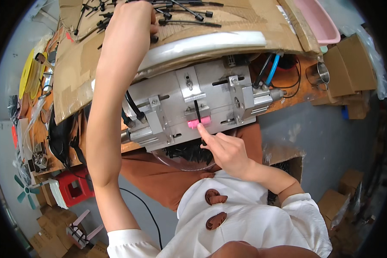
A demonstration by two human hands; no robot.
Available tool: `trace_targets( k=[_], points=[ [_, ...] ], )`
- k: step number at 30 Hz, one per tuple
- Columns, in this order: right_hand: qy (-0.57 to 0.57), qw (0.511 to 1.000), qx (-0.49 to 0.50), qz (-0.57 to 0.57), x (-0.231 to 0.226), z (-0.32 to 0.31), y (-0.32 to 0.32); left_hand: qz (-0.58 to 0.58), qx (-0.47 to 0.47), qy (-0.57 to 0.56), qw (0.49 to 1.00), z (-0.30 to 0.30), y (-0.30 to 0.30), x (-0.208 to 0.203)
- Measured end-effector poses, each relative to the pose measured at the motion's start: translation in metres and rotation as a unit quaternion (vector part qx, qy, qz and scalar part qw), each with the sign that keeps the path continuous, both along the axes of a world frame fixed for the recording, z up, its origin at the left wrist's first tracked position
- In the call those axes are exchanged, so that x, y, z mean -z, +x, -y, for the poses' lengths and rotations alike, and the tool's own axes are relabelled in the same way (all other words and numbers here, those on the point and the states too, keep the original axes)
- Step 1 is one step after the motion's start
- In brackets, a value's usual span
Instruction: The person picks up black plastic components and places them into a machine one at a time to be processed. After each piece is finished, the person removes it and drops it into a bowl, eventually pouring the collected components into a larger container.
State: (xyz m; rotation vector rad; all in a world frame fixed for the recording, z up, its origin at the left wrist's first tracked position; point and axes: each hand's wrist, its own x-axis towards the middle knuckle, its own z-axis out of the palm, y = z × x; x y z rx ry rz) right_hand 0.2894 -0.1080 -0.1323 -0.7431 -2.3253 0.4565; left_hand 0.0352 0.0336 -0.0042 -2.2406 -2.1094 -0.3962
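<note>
We see two bare hands at work around a flat grey metal plate (208,81) with metal blocks on it. The right hand (228,150) has its pointer finger stretched out, and the fingertip is at the low end of a thin black stick (197,112). The thumb is a bit apart and the other fingers are curled in, so we cannot tell if they hide anything. The black stick lies across a small bright pink block (205,121) near the front edge of the metal plate, and its top end is by a metal piece in the middle. The left hand (137,15) is far up, over a big sheet of brown cardboard (262,21). Its fingers are bent and partly out of sight, so we cannot tell if it holds something. Lots of black sticks (191,23) lie on the cardboard around it. We also see a long white strip (206,44) along the cardboard's near edge. Below the metal plate is a clear bowl (176,166) with black bits in it. On the right, a shiny metal cup (320,74) is on the orange wooden surface (305,90).
</note>
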Motion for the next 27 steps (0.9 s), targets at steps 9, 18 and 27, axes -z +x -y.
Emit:
trace_targets(
  k=[9, 18, 27],
  points=[
    [0.236, 0.968, 0.086, -0.023, -0.094, -0.111, -0.013, 0.166, -0.023, 0.229, 0.959, 0.115, 0.032, -0.015],
    [0.162, 0.975, 0.049, 0.145, -0.134, -0.219, -0.080, 0.097, -0.011, 0.039, 0.994, 0.212, 0.134, 0.101],
    [0.035, 0.998, 0.035, 0.037, -0.146, -0.209, -0.038, 0.064, -0.004, 0.005, 0.998, 0.198, 0.137, 0.108]
  ],
)
